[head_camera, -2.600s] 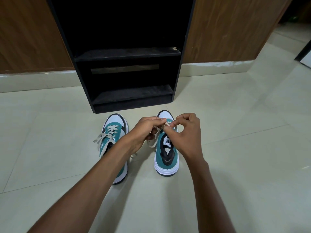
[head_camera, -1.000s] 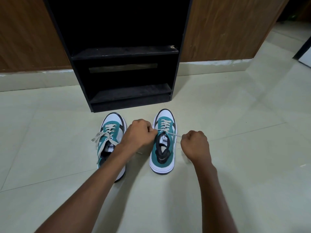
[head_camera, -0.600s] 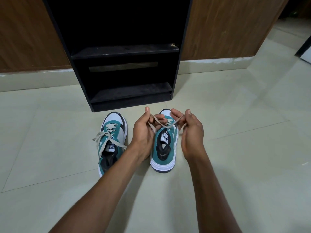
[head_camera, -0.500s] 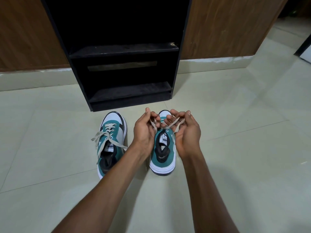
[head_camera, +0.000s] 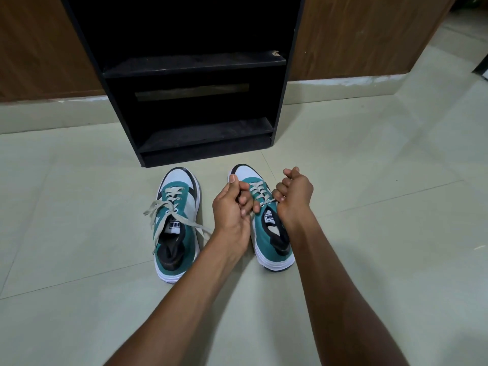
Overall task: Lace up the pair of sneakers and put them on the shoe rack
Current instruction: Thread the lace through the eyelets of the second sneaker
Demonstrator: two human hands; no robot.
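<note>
A person's two bare forearms reach up from the bottom of the frame toward a pair of teal, white and black lace-up sneakers standing side by side on a pale glossy tiled floor [head_camera: 79, 260], toes pointing to the top of the frame.

The left hand [head_camera: 232, 207] and the right hand [head_camera: 294, 196] are each curled into a fist on either side of the right-hand sneaker [head_camera: 266, 228], at centre frame. Each fist is clenched on an end of that shoe's beige flat lace [head_camera: 260, 192]; a short stretch of lace runs taut from the topmost eyelets across to the right hand, while the end on the left side is hidden among the curled fingers. The lace crosses the eyelets in neat rows over the teal tongue area.

The left-hand sneaker [head_camera: 175, 228] sits just beside it, at centre left, touched by neither hand. Its own beige lace [head_camera: 171, 210] is threaded through the eyelets, with loose ends trailing out over both sides of the shoe onto the tiles.

A black wooden open-fronted shoe rack [head_camera: 190, 107] fills the upper centre of the frame, standing just beyond the sneakers' toes against brown wood-grain wall panelling [head_camera: 356, 35]. Two dusty shelves are visible, one near floor level and one above it. Both sneakers stand on the floor in front of it.
</note>
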